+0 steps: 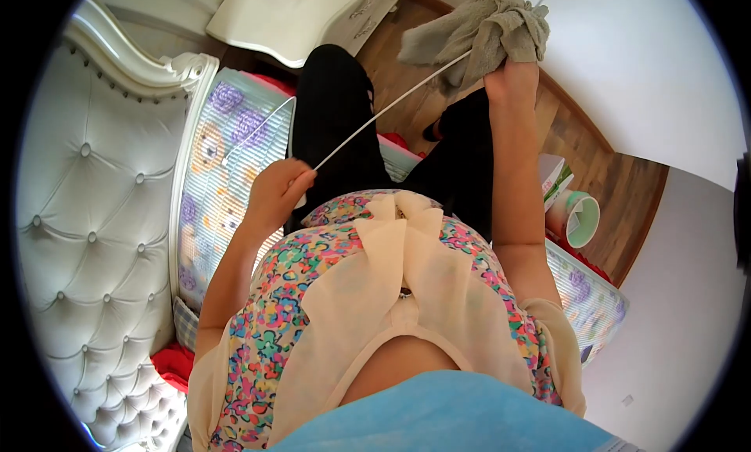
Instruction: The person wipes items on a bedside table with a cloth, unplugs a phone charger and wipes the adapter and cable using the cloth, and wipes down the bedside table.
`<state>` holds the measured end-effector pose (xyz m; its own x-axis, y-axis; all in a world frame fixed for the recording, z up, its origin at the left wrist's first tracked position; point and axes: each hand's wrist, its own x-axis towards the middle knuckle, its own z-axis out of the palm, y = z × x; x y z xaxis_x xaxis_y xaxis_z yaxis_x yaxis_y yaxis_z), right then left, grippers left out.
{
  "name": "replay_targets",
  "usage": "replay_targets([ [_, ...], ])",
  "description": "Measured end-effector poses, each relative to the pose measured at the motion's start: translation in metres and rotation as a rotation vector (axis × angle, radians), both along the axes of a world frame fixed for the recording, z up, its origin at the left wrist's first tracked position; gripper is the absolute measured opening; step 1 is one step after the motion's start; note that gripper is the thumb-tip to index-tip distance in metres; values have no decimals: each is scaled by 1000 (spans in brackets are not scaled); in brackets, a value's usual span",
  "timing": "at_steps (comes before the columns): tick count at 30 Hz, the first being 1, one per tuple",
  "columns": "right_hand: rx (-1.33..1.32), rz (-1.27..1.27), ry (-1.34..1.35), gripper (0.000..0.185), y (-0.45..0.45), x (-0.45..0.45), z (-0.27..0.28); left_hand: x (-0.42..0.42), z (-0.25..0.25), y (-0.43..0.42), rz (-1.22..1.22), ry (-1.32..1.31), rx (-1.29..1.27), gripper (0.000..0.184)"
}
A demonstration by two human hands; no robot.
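Observation:
My left hand [278, 192] is closed on a thin white cable [391, 103] in front of my thigh. From there one length of the cable stretches taut up and right to a crumpled grey cloth [489, 37]. The other length loops over the bed, with a loose end lying toward the headboard. My right hand [512, 82], raised at the upper right, is closed around the lower part of the cloth. The cable's far end disappears in the cloth's folds, so whether the fingers also grip it is hidden.
I sit on a bed with a bear-and-flower patterned mat [205, 209]. A white tufted headboard [102, 194] stands at left, a cream nightstand [301, 14] at the top. A round green-rimmed bin [580, 219] and a white box [554, 176] stand at right, near the wall.

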<state>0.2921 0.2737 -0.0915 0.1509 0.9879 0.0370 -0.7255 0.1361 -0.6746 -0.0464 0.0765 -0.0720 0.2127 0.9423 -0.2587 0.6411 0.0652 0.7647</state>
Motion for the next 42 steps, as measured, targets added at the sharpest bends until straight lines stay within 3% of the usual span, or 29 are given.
replay_targets([
  [7,55,-73,-100,30,7,17,34,-20,-19,-22,-38,229,31,28],
  [11,82,-158,-137,38,-2,12,48,-25,-24,-29,41,150,-68,28],
  [13,156,-87,-130,43,-4,9,50,-25,-23,-22,-82,316,-107,26],
  [17,76,-76,-45,29,-12,12,50,-30,-22,-18,-89,421,-162,24],
  [20,-2,-2,-49,34,-29,2,49,-19,-5,-11,91,349,-123,18],
  [22,-75,117,8,30,-39,-8,42,-8,9,6,186,327,143,15],
  [23,36,97,-246,40,-47,-19,34,0,20,16,206,225,226,15],
  [24,35,109,-239,40,-53,-28,23,8,27,24,227,125,308,15],
  [25,141,48,-563,40,-58,-37,11,14,26,32,246,-94,304,16],
  [26,123,104,-551,41,-64,-47,13,24,37,35,261,-86,305,16],
  [28,84,214,-530,41,-75,-66,19,46,71,43,216,-459,52,15],
  [30,-185,309,19,38,-80,-81,27,60,78,47,105,-492,131,14],
  [32,-204,322,12,40,-82,-88,25,73,72,53,104,-491,272,13],
  [34,-145,478,194,44,-87,-88,27,78,71,58,136,-244,451,14],
  [36,-210,462,85,49,-92,-91,31,78,72,62,197,-258,408,16],
  [39,-150,547,214,43,-96,-92,26,75,75,66,241,-189,396,17],
  [41,-104,492,-118,37,-98,-94,18,72,72,69,235,-191,406,17],
  [42,-107,495,-117,37,-100,-96,15,71,71,68,225,-194,416,16],
])
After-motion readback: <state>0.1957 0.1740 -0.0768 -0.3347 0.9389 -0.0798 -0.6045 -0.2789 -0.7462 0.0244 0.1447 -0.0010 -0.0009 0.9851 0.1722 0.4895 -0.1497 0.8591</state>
